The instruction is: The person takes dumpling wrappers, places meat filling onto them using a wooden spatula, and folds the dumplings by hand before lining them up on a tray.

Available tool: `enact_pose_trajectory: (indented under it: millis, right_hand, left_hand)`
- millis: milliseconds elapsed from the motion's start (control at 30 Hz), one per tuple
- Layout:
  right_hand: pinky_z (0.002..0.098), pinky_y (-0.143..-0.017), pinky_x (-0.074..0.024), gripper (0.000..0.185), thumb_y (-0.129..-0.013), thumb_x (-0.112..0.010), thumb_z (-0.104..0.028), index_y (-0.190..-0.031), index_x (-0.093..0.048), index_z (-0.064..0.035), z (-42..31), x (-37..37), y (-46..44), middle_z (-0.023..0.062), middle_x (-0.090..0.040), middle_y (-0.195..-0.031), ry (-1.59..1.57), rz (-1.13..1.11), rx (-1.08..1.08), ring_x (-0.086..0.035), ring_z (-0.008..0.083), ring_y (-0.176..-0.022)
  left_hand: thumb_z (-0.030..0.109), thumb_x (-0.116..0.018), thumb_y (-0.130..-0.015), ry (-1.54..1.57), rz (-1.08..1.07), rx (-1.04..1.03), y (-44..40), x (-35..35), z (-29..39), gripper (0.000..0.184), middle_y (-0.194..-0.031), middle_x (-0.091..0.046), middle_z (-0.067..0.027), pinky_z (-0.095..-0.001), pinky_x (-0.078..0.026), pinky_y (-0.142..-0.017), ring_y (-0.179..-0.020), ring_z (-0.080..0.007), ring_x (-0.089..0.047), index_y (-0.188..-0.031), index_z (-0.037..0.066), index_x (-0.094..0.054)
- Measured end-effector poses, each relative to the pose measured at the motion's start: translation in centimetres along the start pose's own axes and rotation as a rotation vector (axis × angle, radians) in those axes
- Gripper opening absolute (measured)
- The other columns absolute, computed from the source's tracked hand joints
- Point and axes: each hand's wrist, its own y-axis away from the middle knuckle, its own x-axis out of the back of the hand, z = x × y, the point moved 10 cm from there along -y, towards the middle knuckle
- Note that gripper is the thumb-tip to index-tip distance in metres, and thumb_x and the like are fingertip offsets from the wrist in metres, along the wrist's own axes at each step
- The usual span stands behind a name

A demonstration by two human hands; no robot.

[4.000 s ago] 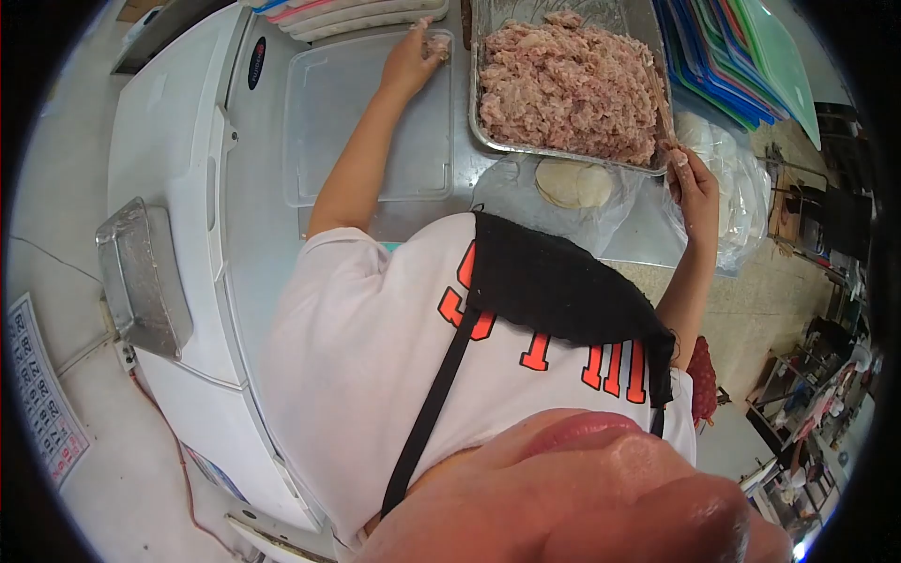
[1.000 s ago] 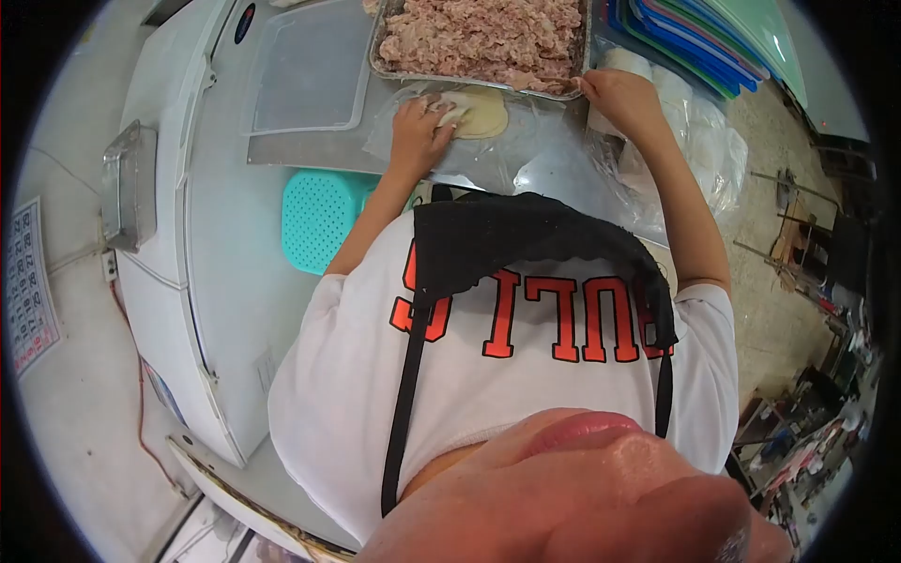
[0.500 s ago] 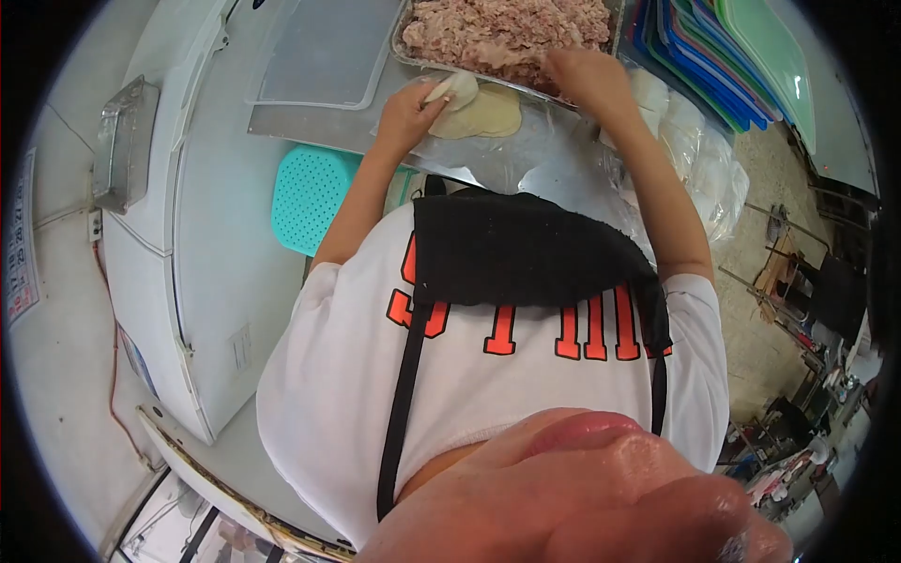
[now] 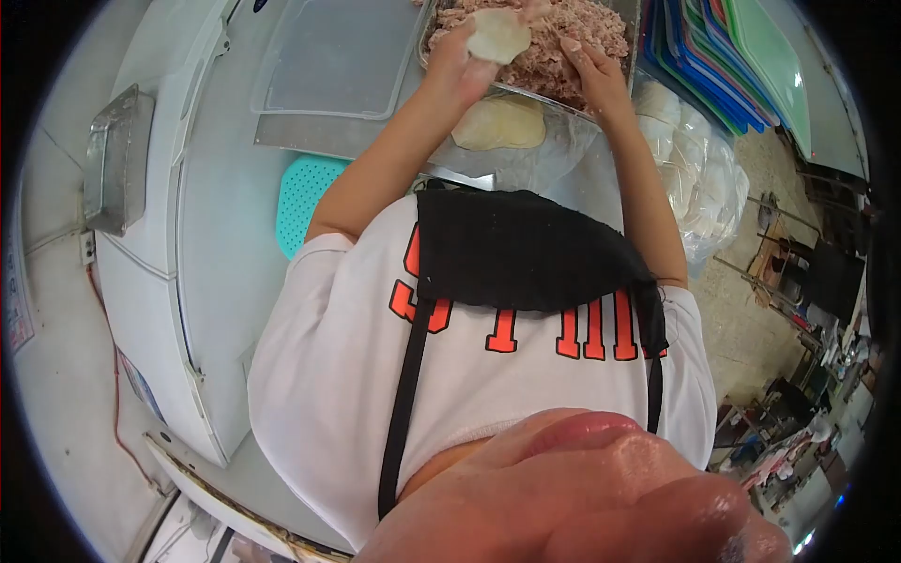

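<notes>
My left hand (image 4: 457, 64) is closed on the edge of a round, pale dough wrapper (image 4: 499, 38), holding it over the near left part of a metal tray (image 4: 424, 47). Pinkish ground meat (image 4: 601, 30) fills the tray. At the tray's near right side, my right hand (image 4: 603, 80) has its fingers curled against the meat; whether a lump is in them is hidden. More flat dough wrappers (image 4: 499, 122) lie overlapping on the metal table, just below the tray and between my forearms.
A translucent lid (image 4: 328, 61) lies left of the tray. Plastic-bagged white rounds (image 4: 694, 164) sit at right, beside upright coloured boards (image 4: 709, 66). A turquoise perforated basket (image 4: 305, 192) is below the table edge, near a white fridge (image 4: 225, 244).
My left hand has lifted a wrapper from the pile and moved up and right over the tray. My right hand has shifted slightly right and down within the meat.
</notes>
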Motion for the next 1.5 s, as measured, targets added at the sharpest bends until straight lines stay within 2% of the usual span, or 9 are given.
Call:
enact_pose_trajectory:
  millis: [100, 333, 600, 800, 933, 1133, 1233, 1400, 1500]
  right_hand:
    - [0.032, -0.061, -0.0437, 0.034, -0.092, -0.056, -0.037, -0.09, -0.067, -0.0041, -0.2, -0.7, 0.2, 0.0057, -0.058, -0.067, 0.185, 0.039, 0.119, -0.056, 0.0157, -0.065]
    - [0.0437, -0.07, -0.0468, 0.024, -0.09, -0.054, -0.022, -0.105, -0.066, -0.0079, -6.7, 2.3, 4.6, 0.0148, -0.063, -0.084, 1.019, 0.05, 0.243, -0.061, 0.036, -0.08]
    - [0.0432, -0.067, -0.0489, 0.02, -0.088, -0.055, -0.021, -0.101, -0.064, -0.0091, -10.2, 3.0, 5.2, 0.0136, -0.062, -0.086, 1.04, 0.092, 0.407, -0.061, 0.0344, -0.079]
    - [0.0372, -0.072, -0.049, 0.024, -0.09, -0.056, -0.019, -0.108, -0.063, -0.0042, -9.5, 2.6, 4.7, 0.0164, -0.064, -0.096, 0.866, 0.016, 0.421, -0.063, 0.0306, -0.083]
    - [0.0293, -0.078, -0.0462, 0.031, -0.096, -0.05, -0.027, -0.108, -0.063, -0.0003, -8.9, 6.4, 4.0, 0.0112, -0.065, -0.096, 0.466, -0.04, 0.304, -0.06, 0.017, -0.085]
    - [0.0254, -0.075, -0.0433, 0.036, -0.098, -0.049, -0.031, -0.107, -0.063, 0.0004, -6.9, 6.5, 5.0, 0.004, -0.061, -0.084, 0.351, -0.305, 0.199, -0.05, 0.0097, -0.079]
    - [0.0251, -0.069, -0.0424, 0.033, -0.097, -0.05, -0.029, -0.108, -0.064, -0.0009, -6.7, 6.0, 5.1, 0.0026, -0.058, -0.079, 0.336, -0.347, 0.251, -0.047, 0.0086, -0.074]
    - [0.0307, -0.065, -0.0447, 0.028, -0.095, -0.053, -0.027, -0.108, -0.065, -0.0051, -1.0, 6.1, 2.2, 0.0055, -0.061, -0.076, 0.406, -0.492, 0.133, -0.058, 0.0163, -0.071]
    - [0.0338, -0.065, -0.0469, 0.023, -0.091, -0.056, -0.024, -0.105, -0.066, -0.0078, -3.1, 9.3, 0.8, 0.0098, -0.064, -0.082, 0.686, -0.125, 0.584, -0.063, 0.0263, -0.075]
  left_hand:
    - [0.043, -0.028, -0.099, 0.402, -0.278, 0.116, -2.9, -2.3, 0.5, 0.054, -0.129, -0.047, -0.0223, -0.0498, -0.038, -0.101, -0.12, -0.0355, -0.046, -0.122, -0.004, -0.045]
    - [0.062, -0.025, -0.092, 0.103, 0.058, 0.054, -4.0, 2.0, 0.4, 0.071, -0.128, -0.047, -0.0209, -0.0609, -0.027, -0.104, -0.125, -0.0407, -0.039, -0.121, 0.001, -0.046]
    - [0.065, -0.039, -0.087, 0.114, 0.026, 0.113, -2.0, -2.3, 0.8, 0.073, -0.128, -0.046, -0.0218, -0.0631, -0.025, -0.105, -0.128, -0.0417, -0.035, -0.119, 0.001, -0.047]
    - [0.045, -0.055, -0.088, 0.21, 0.11, 0.066, -2.5, -2.2, 0.4, 0.056, -0.12, -0.05, -0.0212, -0.0618, -0.03, -0.104, -0.121, -0.0392, -0.043, -0.118, -0.002, -0.046]
    - [0.007, -0.058, -0.084, -0.002, -0.331, 0.092, -0.8, -7.0, 1.7, 0.043, -0.123, -0.05, -0.0153, -0.0539, -0.038, -0.103, -0.12, -0.0331, -0.045, -0.123, -0.001, -0.043]
    - [0.007, -0.07, -0.077, -1.541, -0.333, -0.403, 0.5, -9.0, 3.7, 0.059, -0.119, -0.055, -0.0099, -0.0359, -0.048, -0.092, -0.106, -0.0201, -0.055, -0.13, 0.006, -0.044]
    - [0.015, -0.076, -0.073, -1.522, -0.481, -0.345, -0.5, -8.6, 2.2, 0.054, -0.11, -0.061, -0.0077, -0.0321, -0.048, -0.086, -0.096, -0.0175, -0.058, -0.121, 0.005, -0.053]
    - [0.023, -0.078, -0.07, -1.758, -0.319, -0.165, 0.6, -9.4, 0.9, 0.046, -0.1, -0.064, -0.0055, -0.0308, -0.048, -0.082, -0.093, -0.0156, -0.059, -0.108, 0.004, -0.061]
    - [0.025, -0.078, -0.069, -1.66, -0.151, -0.122, -3.0, -4.1, 0.5, 0.045, -0.096, -0.066, -0.0044, -0.0304, -0.048, -0.079, -0.09, -0.0145, -0.059, -0.106, 0.003, -0.062]
